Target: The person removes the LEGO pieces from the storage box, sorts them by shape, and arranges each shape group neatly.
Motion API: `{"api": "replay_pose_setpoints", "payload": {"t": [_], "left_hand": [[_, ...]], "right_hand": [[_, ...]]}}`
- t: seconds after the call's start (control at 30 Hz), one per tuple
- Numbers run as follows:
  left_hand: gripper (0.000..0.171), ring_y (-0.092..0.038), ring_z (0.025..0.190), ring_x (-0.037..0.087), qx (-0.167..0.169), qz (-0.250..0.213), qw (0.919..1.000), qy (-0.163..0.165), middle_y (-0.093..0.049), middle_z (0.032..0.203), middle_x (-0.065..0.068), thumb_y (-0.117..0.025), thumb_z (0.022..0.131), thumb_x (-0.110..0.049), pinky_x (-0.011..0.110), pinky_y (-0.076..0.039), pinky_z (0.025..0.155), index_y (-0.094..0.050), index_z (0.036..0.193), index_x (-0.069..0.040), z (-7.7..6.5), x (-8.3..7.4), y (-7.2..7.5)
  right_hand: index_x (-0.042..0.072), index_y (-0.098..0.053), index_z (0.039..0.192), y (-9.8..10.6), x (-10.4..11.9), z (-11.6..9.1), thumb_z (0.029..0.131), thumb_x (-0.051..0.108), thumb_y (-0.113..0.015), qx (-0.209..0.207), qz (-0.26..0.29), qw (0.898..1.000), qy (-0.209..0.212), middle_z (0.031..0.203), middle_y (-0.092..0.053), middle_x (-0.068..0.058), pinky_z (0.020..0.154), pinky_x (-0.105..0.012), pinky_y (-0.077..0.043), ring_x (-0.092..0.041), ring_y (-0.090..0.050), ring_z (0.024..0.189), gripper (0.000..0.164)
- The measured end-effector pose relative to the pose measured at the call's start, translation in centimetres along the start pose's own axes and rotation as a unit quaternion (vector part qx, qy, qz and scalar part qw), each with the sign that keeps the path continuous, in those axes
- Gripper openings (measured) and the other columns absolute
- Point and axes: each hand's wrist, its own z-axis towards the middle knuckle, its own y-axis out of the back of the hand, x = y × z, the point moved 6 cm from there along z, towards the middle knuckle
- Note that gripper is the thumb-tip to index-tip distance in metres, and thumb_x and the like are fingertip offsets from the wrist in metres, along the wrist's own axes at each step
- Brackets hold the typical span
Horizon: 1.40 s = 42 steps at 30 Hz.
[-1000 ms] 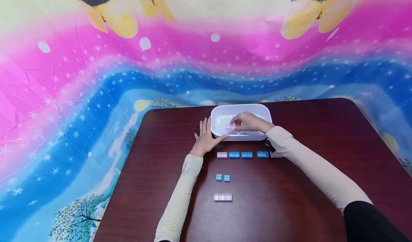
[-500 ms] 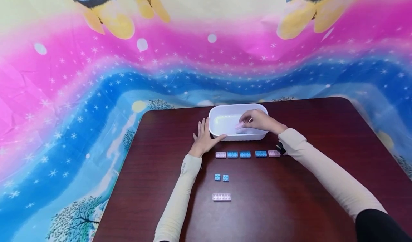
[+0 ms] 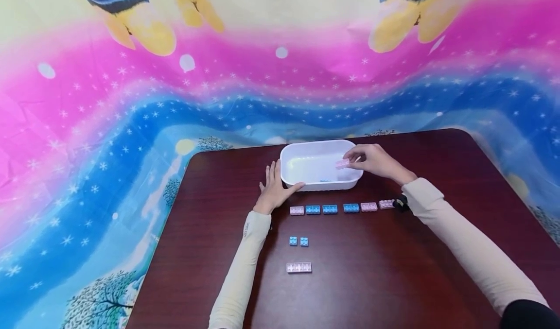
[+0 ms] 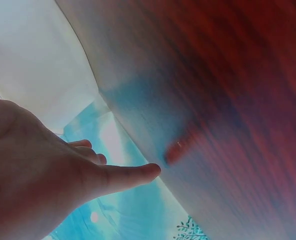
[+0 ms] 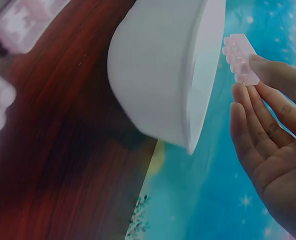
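Observation:
My right hand [image 3: 375, 160] pinches a translucent pink toy building brick [image 3: 342, 164] between thumb and fingers, over the right end of a white plastic tub [image 3: 286, 173]. In the right wrist view the studs of this brick [image 5: 240, 60] show, and it is held higher than the tub's rim. My left hand [image 3: 273, 193] rests against the tub's left side with straight fingers, its thumb lying along the near rim. Only a sliver of blue [image 3: 325, 181] shows inside the tub, behind the near wall.
In front of the tub runs a row of pink bricks [image 3: 296, 211] and blue bricks [image 3: 330, 209], with a wider gap mid-row. Nearer lie two small blue bricks [image 3: 304, 241] and a longer pink brick [image 3: 299, 268]. A printed cloth [image 3: 245, 110] hangs behind the dark table [image 3: 372, 280].
My right hand has moved right with the pink brick, from low in the tub to its right rim. Another pink brick at the row's right end has come into sight. My left hand stays put.

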Motion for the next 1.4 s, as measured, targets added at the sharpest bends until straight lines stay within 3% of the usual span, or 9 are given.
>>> {"api": "replay_pose_setpoints", "payload": {"t": [0.23, 0.53, 0.97, 1.17, 1.4], "left_hand": [[0.117, 0.007, 0.163, 0.035, 0.000, -0.007, 1.0000, 0.001, 0.001, 0.178, 0.015, -0.064, 0.093, -0.072, 0.077, -0.011, 0.119, 0.006, 0.172, -0.020, -0.2, -0.2, 0.1], [0.118, 0.008, 0.163, 0.035, 0.004, -0.015, 0.9999, 0.002, 0.002, 0.178, 0.014, -0.065, 0.092, -0.072, 0.077, -0.010, 0.119, 0.007, 0.171, -0.022, -0.3, -0.2, 0.3], [0.119, 0.009, 0.163, 0.035, 0.008, -0.016, 0.9998, 0.004, 0.004, 0.178, 0.013, -0.063, 0.092, -0.075, 0.077, -0.009, 0.119, 0.008, 0.171, -0.022, -0.2, -0.1, 0.0], [0.118, 0.010, 0.163, 0.034, 0.009, -0.012, 0.9999, 0.008, 0.005, 0.178, 0.012, -0.063, 0.093, -0.073, 0.077, -0.009, 0.119, 0.010, 0.171, -0.024, -0.2, -0.1, 0.0], [0.118, 0.011, 0.163, 0.032, 0.012, -0.020, 0.9997, 0.008, 0.005, 0.178, 0.011, -0.064, 0.092, -0.074, 0.076, -0.008, 0.120, 0.011, 0.171, -0.026, -0.3, -0.2, -0.1]], "right_hand": [[0.001, -0.079, 0.113, 2.0, -0.6, -2.8, 0.091, 0.001, -0.082, -0.032, 0.009, 0.999, 0.003, 0.098, -0.078, -0.010, 0.080, -0.022, -0.057, -0.024, -0.073, 0.089, 0.022], [0.005, -0.080, 0.114, 4.2, -3.0, -7.2, 0.091, 0.008, -0.084, -0.072, 0.009, 0.997, -0.030, 0.099, -0.078, -0.008, 0.077, -0.011, -0.050, -0.004, -0.067, 0.087, 0.023], [0.005, -0.080, 0.116, 4.4, -9.0, -13.9, 0.095, 0.013, -0.082, -0.034, 0.031, 0.992, -0.117, 0.102, -0.079, -0.011, 0.073, -0.012, -0.050, 0.001, -0.069, 0.085, 0.023], [0.005, -0.080, 0.114, 3.8, -10.9, -15.7, 0.094, 0.013, -0.083, -0.018, 0.048, 0.990, -0.128, 0.103, -0.079, -0.009, 0.073, -0.014, -0.052, -0.001, -0.071, 0.087, 0.021], [0.007, -0.080, 0.113, 3.5, -11.6, -17.0, 0.093, 0.010, -0.083, -0.014, 0.059, 0.989, -0.131, 0.103, -0.079, -0.008, 0.072, -0.016, -0.053, -0.002, -0.071, 0.087, 0.021]]}}
